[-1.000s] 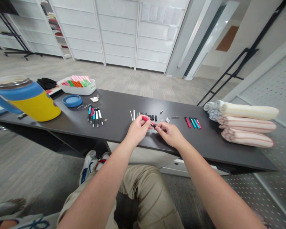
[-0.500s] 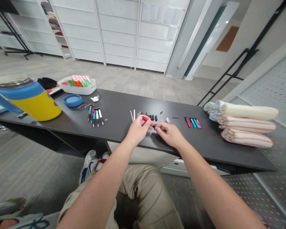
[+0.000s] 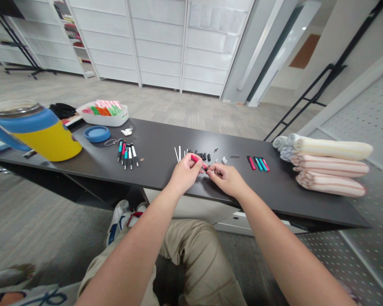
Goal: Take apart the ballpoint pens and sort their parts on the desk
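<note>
My left hand (image 3: pixel 187 170) is closed on the red barrel of a pen (image 3: pixel 195 159), held just above the near edge of the dark desk. The fingers of my right hand (image 3: pixel 224 177) pinch the pen's dark lower end; the fingertips hide part of it. Behind my hands lie black grips (image 3: pixel 204 157), thin white refills (image 3: pixel 179 154), small clear-white parts (image 3: pixel 224 160) and a row of springs (image 3: pixel 235 156). Red and teal pen barrels (image 3: pixel 258 164) lie to the right. Several assembled pens (image 3: pixel 127 154) are grouped on the left.
On the dark desk (image 3: pixel 159 140), a yellow and blue jug (image 3: pixel 51 136), a blue lid (image 3: pixel 97 134) and a white basket (image 3: pixel 121 117) of wrapped items stand left. Rolled towels (image 3: pixel 332 170) are stacked at the right end. White cabinets (image 3: pixel 156 38) line the background.
Hardly anything differs. Both hands keep hold of the pen in the same place, with only a very slight shift of the fingers.
</note>
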The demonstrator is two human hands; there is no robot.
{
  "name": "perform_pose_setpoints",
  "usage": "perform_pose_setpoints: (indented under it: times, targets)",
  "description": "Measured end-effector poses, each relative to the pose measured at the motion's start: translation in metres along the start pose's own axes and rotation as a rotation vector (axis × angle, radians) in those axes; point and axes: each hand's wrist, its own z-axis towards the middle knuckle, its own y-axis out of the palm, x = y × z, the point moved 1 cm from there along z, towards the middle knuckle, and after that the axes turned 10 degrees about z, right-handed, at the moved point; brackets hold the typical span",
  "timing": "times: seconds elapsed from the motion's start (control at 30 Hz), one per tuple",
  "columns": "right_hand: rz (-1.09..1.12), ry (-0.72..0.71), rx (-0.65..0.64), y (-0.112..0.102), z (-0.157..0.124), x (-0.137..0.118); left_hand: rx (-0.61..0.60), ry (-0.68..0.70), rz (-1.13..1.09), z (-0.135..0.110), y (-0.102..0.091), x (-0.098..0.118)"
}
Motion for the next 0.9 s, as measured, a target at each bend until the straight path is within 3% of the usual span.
perform_pose_setpoints:
  times: [0.9]
  targets:
    - [-0.017, -0.007, -0.004, 0.0004, -0.0001, -0.0026, -0.003, 0.005, 0.057, -0.0014, -0.0007, 0.0010]
